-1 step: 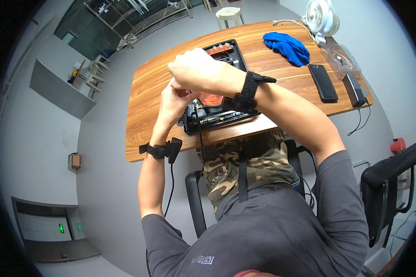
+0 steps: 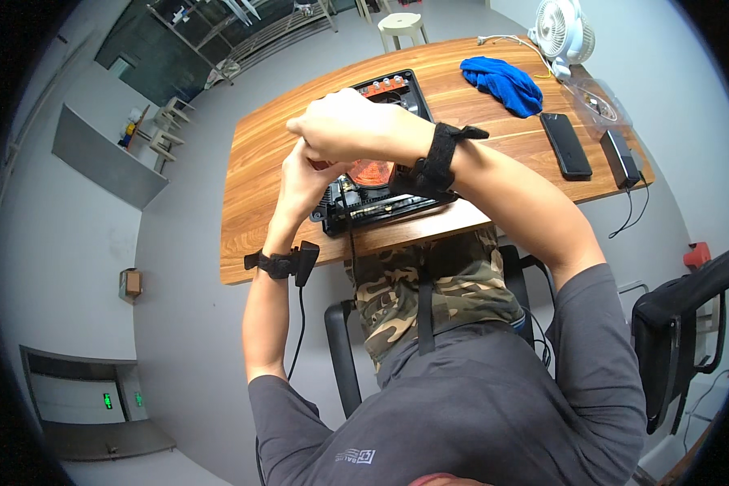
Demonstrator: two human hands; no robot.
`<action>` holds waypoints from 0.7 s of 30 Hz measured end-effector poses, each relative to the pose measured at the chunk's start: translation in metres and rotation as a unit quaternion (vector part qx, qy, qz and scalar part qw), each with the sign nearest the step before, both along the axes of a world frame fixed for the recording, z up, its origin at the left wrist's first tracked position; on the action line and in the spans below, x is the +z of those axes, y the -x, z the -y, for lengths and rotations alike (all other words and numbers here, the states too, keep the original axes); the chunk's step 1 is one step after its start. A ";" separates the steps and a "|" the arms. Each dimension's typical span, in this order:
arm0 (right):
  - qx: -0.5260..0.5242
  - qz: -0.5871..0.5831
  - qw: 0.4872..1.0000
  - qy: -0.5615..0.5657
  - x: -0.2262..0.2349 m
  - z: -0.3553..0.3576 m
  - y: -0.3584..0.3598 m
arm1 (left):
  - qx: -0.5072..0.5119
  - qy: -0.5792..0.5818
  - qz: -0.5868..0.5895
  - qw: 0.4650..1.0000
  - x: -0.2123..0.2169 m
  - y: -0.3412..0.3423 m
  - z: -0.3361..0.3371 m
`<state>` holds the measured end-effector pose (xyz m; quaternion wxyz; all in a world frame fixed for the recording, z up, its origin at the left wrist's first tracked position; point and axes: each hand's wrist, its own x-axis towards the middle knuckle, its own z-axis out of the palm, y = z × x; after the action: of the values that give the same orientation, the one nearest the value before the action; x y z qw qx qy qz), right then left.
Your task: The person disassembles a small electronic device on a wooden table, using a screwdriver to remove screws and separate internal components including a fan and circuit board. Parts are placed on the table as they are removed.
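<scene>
Black device half behind both hands, fingers' grip hidden (held thing unclear)

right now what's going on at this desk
A person sits at a wooden desk with both hands raised over a black electronic device that has an orange round part inside. The right hand crosses above the left hand, and the two meet over the device; what they grip is hidden. A blue cloth, a phone and a small white fan lie farther back.
</scene>
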<state>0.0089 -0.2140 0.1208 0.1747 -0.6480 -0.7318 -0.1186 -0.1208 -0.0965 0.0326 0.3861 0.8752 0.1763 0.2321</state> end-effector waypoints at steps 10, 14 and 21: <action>-0.010 -0.019 0.999 0.043 0.003 0.006 0.004 | -0.022 -0.013 -0.004 1.000 0.005 0.009 0.011; -0.003 -0.024 0.999 0.028 0.005 0.009 0.002 | 0.039 -0.056 -0.035 0.997 0.008 0.000 0.020; 0.032 -0.048 0.993 0.107 0.006 0.012 -0.014 | -0.063 0.029 -0.019 0.997 -0.005 0.007 -0.010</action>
<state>0.0229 -0.2256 0.1268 0.1426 -0.6441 -0.7516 -0.0026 -0.1282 -0.0863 0.0272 0.4216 0.8773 0.1348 0.1858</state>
